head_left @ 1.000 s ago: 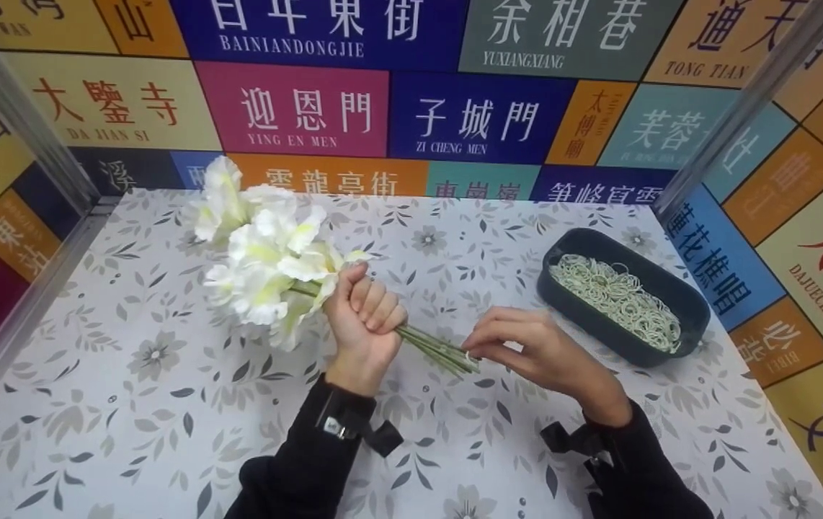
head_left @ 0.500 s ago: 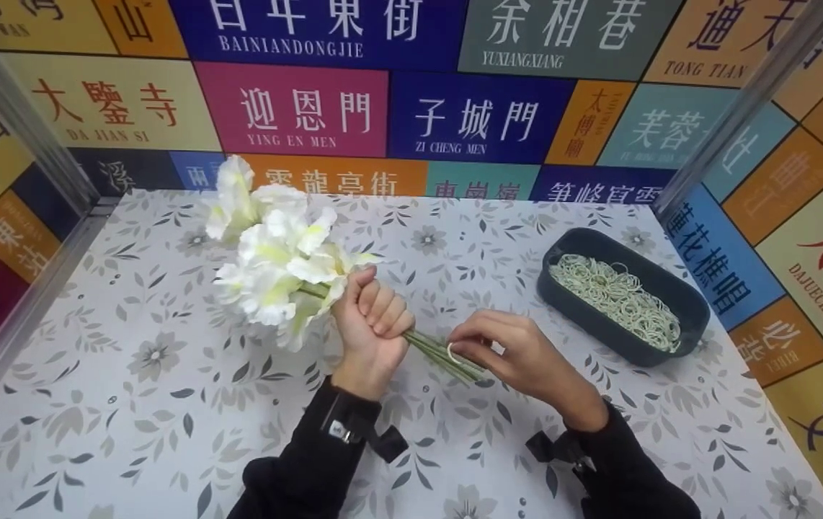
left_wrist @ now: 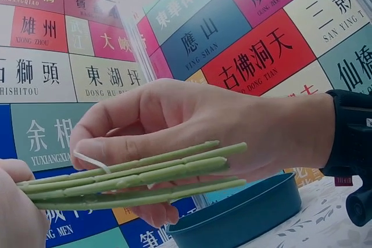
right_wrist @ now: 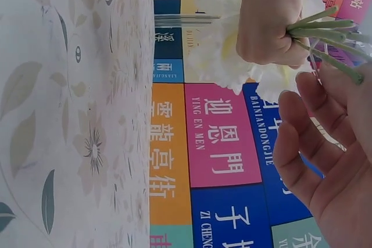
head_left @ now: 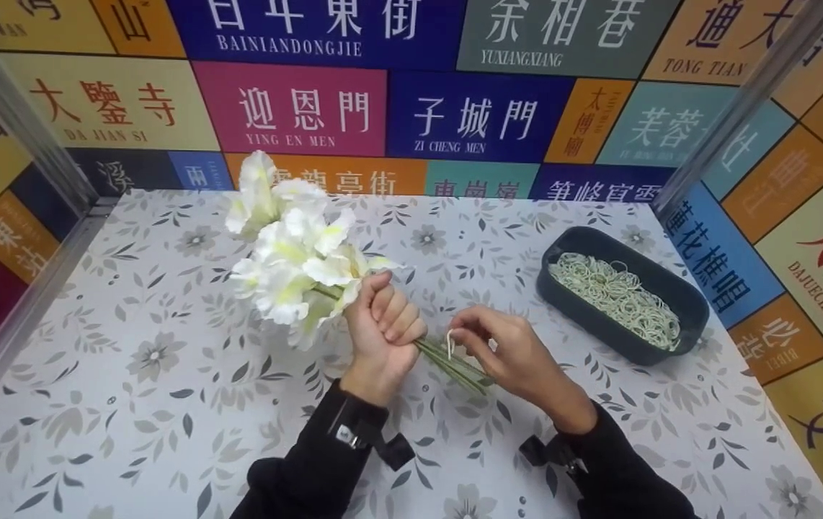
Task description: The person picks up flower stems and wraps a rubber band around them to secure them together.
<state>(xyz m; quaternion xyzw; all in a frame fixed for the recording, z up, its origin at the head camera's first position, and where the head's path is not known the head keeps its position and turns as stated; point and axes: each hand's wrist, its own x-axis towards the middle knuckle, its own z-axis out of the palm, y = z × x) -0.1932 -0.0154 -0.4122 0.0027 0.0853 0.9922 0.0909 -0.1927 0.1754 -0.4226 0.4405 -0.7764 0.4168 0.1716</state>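
Observation:
My left hand [head_left: 385,333] grips a bunch of white flowers [head_left: 295,256] in a fist, blooms to the upper left. Green stems [head_left: 457,369] stick out below the fist toward the right. Thumb and fingertips of my right hand [head_left: 523,355] pinch a thin pale rubber band [head_left: 449,344] beside those stems. In the left wrist view the rubber band [left_wrist: 92,162] crosses over part of the stems [left_wrist: 163,172], pulled toward the right thumb. How many stems it encircles I cannot tell.
A dark oblong tub [head_left: 576,318] stands right of the hands, holding a heap of pale rubber bands [head_left: 613,295]. The table [head_left: 80,404] has a leaf-patterned cover. Colourful sign-printed panels [head_left: 296,108] and clear corner posts [head_left: 721,108] border it.
The left hand and flowers have shifted slightly right. The right hand has moved left along the stems toward the left fist, drawing the rubber band with it.

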